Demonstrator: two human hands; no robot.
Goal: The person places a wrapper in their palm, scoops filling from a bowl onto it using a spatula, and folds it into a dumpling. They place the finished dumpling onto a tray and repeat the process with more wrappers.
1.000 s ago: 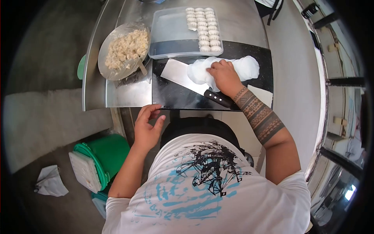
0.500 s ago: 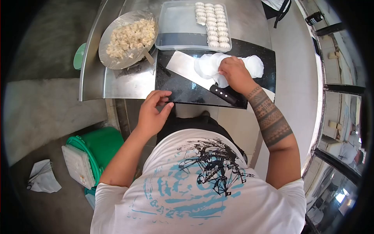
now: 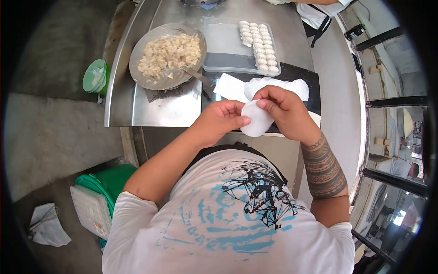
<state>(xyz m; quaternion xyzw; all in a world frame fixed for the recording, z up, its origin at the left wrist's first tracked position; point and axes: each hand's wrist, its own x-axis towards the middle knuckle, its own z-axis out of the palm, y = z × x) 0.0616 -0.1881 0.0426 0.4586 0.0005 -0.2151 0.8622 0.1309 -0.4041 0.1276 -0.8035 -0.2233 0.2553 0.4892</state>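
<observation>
A thin round white wrapper hangs between my two hands, over the near edge of the black board. My left hand pinches its left side between thumb and fingers. At its upper right, my right hand grips the wrapper's edge. More white wrappers lie overlapping on the board behind my hands, beside the pale cleaver blade; its handle is hidden. A bowl of chopped filling with a flat spatula stands at the left. Behind the board, a clear tray holds rows of pleated dumplings.
The steel counter has a raised left edge. Green buckets stand beyond it, and a green bin is at the lower left. Another person's arm and a dark strap show at the top right. Barred windows line the right.
My right hand has lifted a wrapper off the pile and brought it towards me. My left hand has moved right and taken hold of it. The view has shifted slightly.
</observation>
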